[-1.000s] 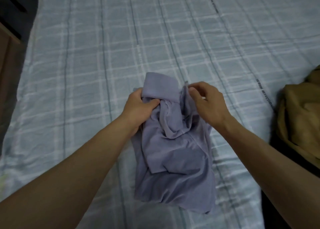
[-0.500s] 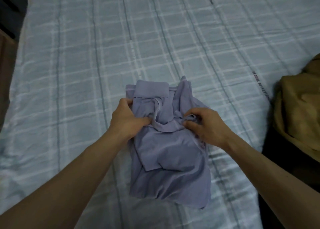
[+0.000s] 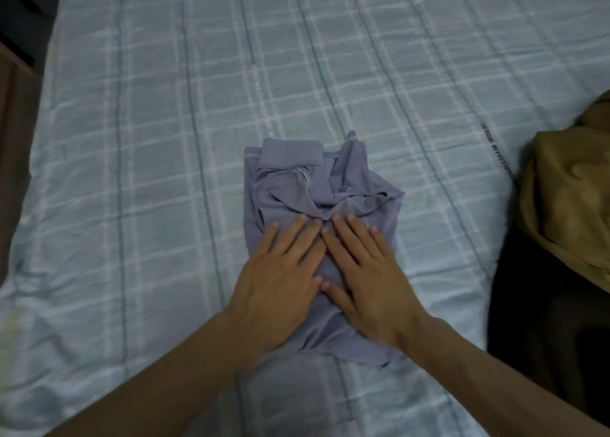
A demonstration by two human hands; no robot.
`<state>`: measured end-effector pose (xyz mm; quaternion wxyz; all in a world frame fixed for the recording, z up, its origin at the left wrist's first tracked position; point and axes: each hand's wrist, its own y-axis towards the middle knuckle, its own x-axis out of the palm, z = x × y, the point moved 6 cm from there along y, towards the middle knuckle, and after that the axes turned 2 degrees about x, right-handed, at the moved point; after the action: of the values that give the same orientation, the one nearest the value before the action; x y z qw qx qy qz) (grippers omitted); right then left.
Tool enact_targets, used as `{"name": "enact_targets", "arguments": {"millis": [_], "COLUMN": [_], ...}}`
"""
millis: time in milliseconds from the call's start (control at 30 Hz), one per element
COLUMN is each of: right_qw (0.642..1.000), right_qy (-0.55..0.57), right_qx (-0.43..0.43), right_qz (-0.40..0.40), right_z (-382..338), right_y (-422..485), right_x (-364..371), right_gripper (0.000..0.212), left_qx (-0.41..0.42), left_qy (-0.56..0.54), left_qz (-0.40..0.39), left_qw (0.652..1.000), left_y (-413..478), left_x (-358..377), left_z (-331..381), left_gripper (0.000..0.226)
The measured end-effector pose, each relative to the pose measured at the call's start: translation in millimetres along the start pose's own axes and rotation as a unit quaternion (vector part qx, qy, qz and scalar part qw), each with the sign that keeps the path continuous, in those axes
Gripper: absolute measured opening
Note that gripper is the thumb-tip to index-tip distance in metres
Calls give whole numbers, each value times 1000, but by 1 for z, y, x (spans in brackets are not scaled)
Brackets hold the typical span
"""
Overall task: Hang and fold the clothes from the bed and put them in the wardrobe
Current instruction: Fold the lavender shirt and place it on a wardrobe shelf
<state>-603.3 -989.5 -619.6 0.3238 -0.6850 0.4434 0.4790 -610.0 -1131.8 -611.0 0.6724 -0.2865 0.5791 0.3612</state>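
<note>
both hands, left (image 3: 280, 281) and right (image 3: 369, 281), have let go and now press flat-fingered on the shirt (image 3: 297, 185); folding looks nearly finished.

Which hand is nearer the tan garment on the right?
Right. The right hand lies flat on the purple shirt, on the side toward the tan garment; the left hand presses beside it, farther away.

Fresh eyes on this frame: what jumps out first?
The left hand and right hand lie flat, side by side, on a roughly folded purple shirt in the middle of the plaid bedsheet. At the right edge, a tan garment lies crumpled.
</note>
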Motion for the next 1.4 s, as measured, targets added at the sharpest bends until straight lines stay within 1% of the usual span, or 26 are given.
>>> {"name": "enact_targets", "arguments": {"millis": [67, 133, 200, 267, 333, 367, 400, 467, 500, 533, 567, 667, 700, 767, 833, 900, 967, 1000, 1067, 1100, 1167, 1200, 1233, 1300, 1333, 1400], "right_qw": [999, 998, 998, 998, 998, 999, 999, 999, 998, 999, 999, 999, 998, 996, 994, 992, 991, 992, 989, 981, 950, 929, 909, 908, 912, 928], "right_qy": [-24, -32, -29, -1, 27, 33, 36, 18, 12, 17, 25, 21, 20, 34, 57, 82, 98, 102, 121, 156, 260, 311, 358, 383, 380, 341], "right_qx": [18, 40, 53, 67, 54, 38, 21, 2, 2, 7, 12, 12, 9, 5, -12, -38, -52, -57, -75, -72, -4, 34, 69, 100, 115, 151], "right_qz": [-20, -29, -27, -14, 7, 9, -3, -45, -54, -48, -32, 43, 62, 84, 95, 92, 69, 39, -41, -86, -173, -199, -204, -141, -106, -28], "right_z": [21, 36, 34, 24, 13, 8, 4, -2, -3, -2, -1, -2, -3, -5, -11, -16, -18, -19, -23, -26, -27, -24, -19, -7, 1, 14], "right_y": [-2, 1, 1, -9, -26, -37, -49, -66, -71, -72, -71, -62, -61, -60, -60, -64, -74, -80, -97, -105, -116, -117, -113, -94, -81, -53], "right_x": [13, 14, 9, 3, -7, -9, -8, -1, 2, 4, 3, -4, -7, -16, -31, -45, -53, -54, -52, -50, -50, -49, -51, -62, -67, -74], "right_gripper": [75, 81, 81, 76, 73, 75, 82, 100, 104, 100, 91, 59, 54, 52, 44, 36, 36, 39, 44, 40, 19, 10, 7, 9, 13, 23], "left_qx": [-15, -52, -82, -95, -59, -21, 15, 60, 69, 70, 67, 48, 45, 41, 33, 34, 66, 82, 93, 87, 70, 58, 38, -25, -65, -135], "left_qy": [6, 6, 1, -10, -49, -78, -102, -98, -81, -70, -66, -64, -63, -86, -137, -154, -183, -213, -266, -282, -312, -341, -382, -439, -438, -394], "left_qz": [-49, -76, -90, -77, -25, 5, 15, -17, -35, -42, -34, 20, 44, 82, 108, 121, 132, 117, 57, 16, -45, -63, -72, -45, -8, 73], "left_qw": [999, 996, 993, 992, 997, 997, 995, 993, 994, 994, 995, 997, 996, 992, 984, 980, 972, 967, 958, 955, 947, 936, 921, 897, 897, 906], "left_y": [-7, -12, -12, -16, -26, -35, -45, -62, -68, -70, -71, -59, -53, -45, -40, -46, -59, -67, -86, -94, -106, -108, -105, -94, -85, -64], "left_x": [20, 28, 23, 9, -11, -17, -18, -8, 1, 9, 13, 12, 9, 3, -9, -21, -32, -39, -45, -47, -52, -55, -59, -65, -67, -71], "left_z": [-23, -43, -44, -35, -23, -15, -7, 4, 5, 4, 2, -1, 0, 4, 4, 6, 14, 20, 31, 35, 43, 45, 45, 33, 22, -3], "left_gripper": [67, 76, 77, 76, 72, 70, 71, 84, 87, 86, 80, 58, 49, 31, 29, 26, 25, 24, 18, 8, 17, 16, 16, 24, 22, 19]}}
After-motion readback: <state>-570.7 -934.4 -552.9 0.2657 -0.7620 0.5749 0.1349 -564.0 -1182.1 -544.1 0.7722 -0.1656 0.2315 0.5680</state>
